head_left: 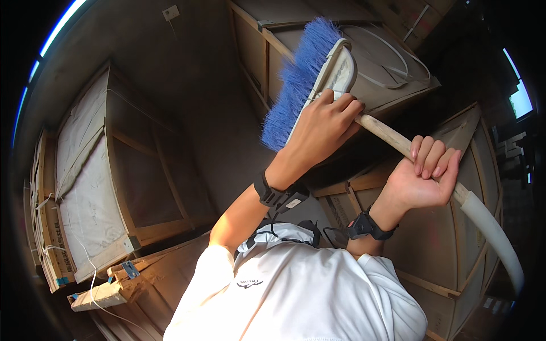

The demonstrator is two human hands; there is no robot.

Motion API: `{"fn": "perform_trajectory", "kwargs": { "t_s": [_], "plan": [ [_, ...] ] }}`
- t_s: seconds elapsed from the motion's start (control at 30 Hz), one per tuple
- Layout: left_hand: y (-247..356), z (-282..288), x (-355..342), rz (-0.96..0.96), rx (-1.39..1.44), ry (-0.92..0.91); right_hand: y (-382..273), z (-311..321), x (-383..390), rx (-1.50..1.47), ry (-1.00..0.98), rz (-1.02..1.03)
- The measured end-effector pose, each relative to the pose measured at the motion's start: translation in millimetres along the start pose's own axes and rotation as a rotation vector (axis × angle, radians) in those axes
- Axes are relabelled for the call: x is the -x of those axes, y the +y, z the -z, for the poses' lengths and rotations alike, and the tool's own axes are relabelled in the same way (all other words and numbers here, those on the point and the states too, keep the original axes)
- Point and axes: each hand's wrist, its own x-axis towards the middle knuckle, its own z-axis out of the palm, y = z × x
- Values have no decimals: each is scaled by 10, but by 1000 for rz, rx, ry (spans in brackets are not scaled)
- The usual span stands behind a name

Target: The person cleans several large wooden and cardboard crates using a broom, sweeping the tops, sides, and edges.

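The left hand (327, 122) grips the blue-bristled broom (343, 71) at the base of its white head, fingers curled over the place where the head meets the wooden handle (385, 134). The right hand (429, 167) wraps that handle lower down, palm toward the wearer, with a white sleeve (493, 236) on the shaft just past it. Each wrist wears a dark band. Blue bristles (301, 71) fan out beyond the left hand and to its left, raised clear of any surface. As far as can be judged, the broom is already in hand and its head seems set on the handle; the left hand hides the joint, so whether fastening remains cannot be told. No bristle touches anything to sweep. Beyond the hands lies a wood-framed crate (276, 54) with a pale strap (401, 62); another crate (85, 162) stands well to their left.
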Motion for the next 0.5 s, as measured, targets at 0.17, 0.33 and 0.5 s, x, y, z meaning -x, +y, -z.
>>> {"fn": "perform_trajectory", "kwargs": {
  "t_s": [0.17, 0.33, 0.5],
  "plan": [
    [-453, 19, -234, -80, 153, -22, 307, -348, -180, 120, 112, 96],
    [-647, -340, -494, -222, 503, -110, 337, -532, -450, 372, 218, 237],
    [-1218, -622, -484, -210, 684, -420, 945, -456, -599, 403, 17, 10]
  ]
}}
